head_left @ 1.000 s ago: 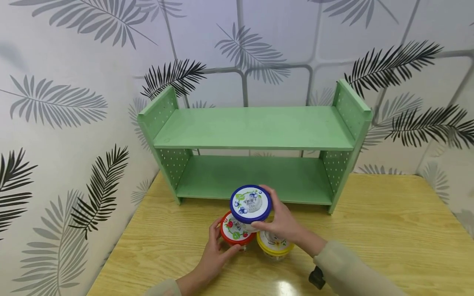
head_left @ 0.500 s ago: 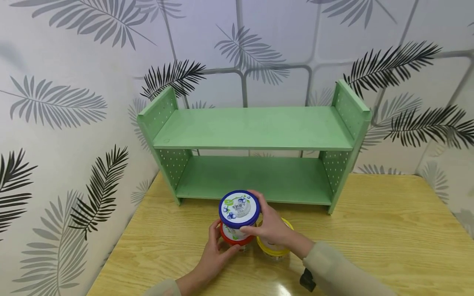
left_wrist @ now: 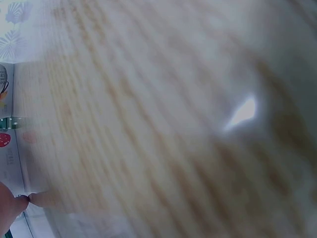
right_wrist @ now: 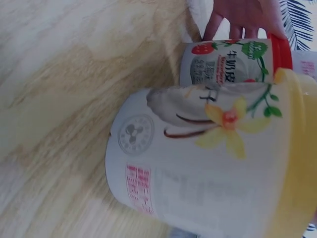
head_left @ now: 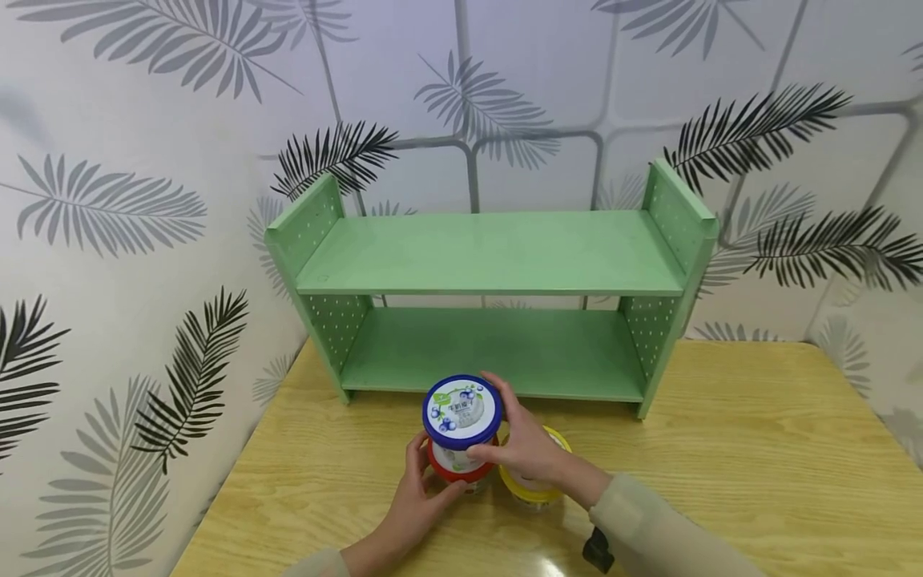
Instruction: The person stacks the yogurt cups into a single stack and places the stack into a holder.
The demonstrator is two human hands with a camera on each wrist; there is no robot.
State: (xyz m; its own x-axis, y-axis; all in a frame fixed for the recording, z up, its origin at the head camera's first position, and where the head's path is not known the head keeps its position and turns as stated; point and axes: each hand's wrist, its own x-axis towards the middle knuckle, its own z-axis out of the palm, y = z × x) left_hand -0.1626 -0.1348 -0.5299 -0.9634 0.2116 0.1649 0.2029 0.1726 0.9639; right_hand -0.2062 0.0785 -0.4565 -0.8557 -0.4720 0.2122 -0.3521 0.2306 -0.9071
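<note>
My right hand (head_left: 530, 449) grips a round tub with a blue lid (head_left: 461, 410) by its right side. That tub sits over a red-lidded tub (head_left: 447, 466), covering most of its top. Around the red-lidded tub's left and front curve the fingers and thumb of my left hand (head_left: 407, 509). Just right of it stands a yellow-lidded tub (head_left: 534, 490), partly hidden by my right hand. In the right wrist view, the yellow-lidded tub (right_wrist: 213, 153) fills the foreground, with the red-lidded tub (right_wrist: 223, 64) beyond. A fingertip (left_wrist: 10, 206) shows at the left wrist view's edge.
Behind the tubs stands a green two-tier shelf (head_left: 490, 290) with perforated side panels. Its lower board (head_left: 497, 349) is close behind the hands. The wooden table (head_left: 764, 449) stretches left and right, and leaf-patterned wall covering (head_left: 144, 304) borders it.
My right hand has carried the blue-lidded tub left and slightly down, onto or just over the red-lidded tub. My left hand has stayed around the red-lidded tub.
</note>
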